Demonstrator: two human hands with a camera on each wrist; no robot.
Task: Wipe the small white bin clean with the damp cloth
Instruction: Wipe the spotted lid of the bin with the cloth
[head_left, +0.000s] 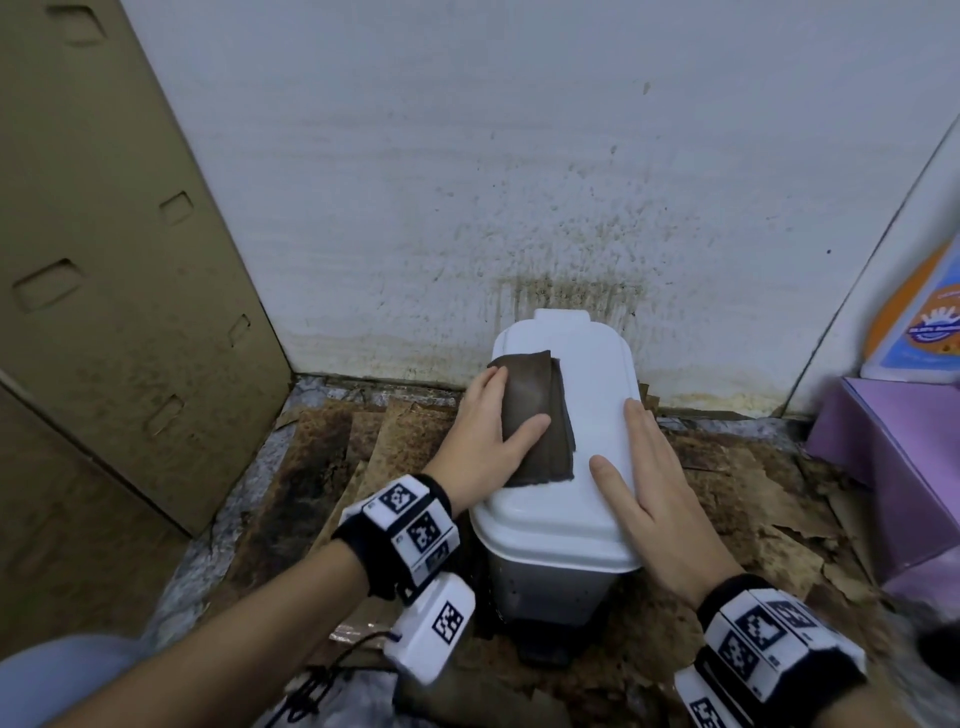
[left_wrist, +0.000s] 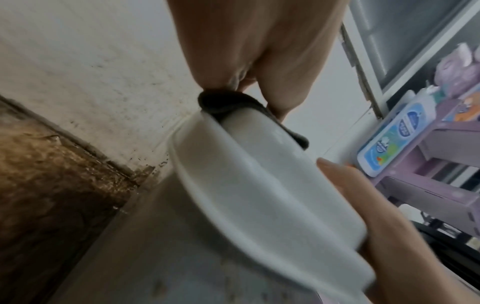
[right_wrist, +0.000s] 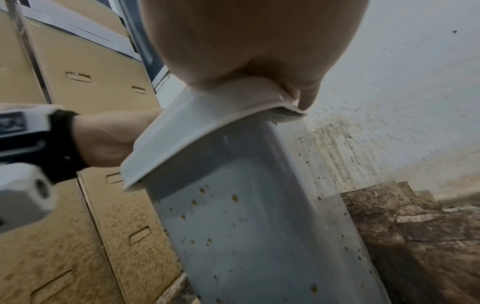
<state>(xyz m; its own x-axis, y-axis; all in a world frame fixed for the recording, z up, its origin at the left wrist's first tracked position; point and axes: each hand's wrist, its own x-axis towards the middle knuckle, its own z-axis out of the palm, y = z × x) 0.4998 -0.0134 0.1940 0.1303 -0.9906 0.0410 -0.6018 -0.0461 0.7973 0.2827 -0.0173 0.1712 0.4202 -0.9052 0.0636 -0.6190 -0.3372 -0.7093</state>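
Note:
The small white bin (head_left: 545, 592) stands on the floor against the wall, its lid (head_left: 587, 374) down. A folded dark brown cloth (head_left: 535, 415) lies on the lid's left half. My left hand (head_left: 506, 410) presses flat on the cloth, fingers and thumb straight. In the left wrist view the cloth (left_wrist: 215, 102) laps over the lid's edge (left_wrist: 246, 174). My right hand (head_left: 623, 441) rests flat on the lid's right side, its outer fingers along the rim. The right wrist view shows the bin's side (right_wrist: 246, 216) dotted with brown spots.
Tall cardboard boxes (head_left: 104, 260) stand close on the left. The white wall (head_left: 519, 182) behind the bin is spattered with dark stains. Stained cardboard sheets (head_left: 363, 447) cover the floor. A purple shelf unit (head_left: 909, 467) holding a wipes pack (head_left: 924, 322) stands at the right.

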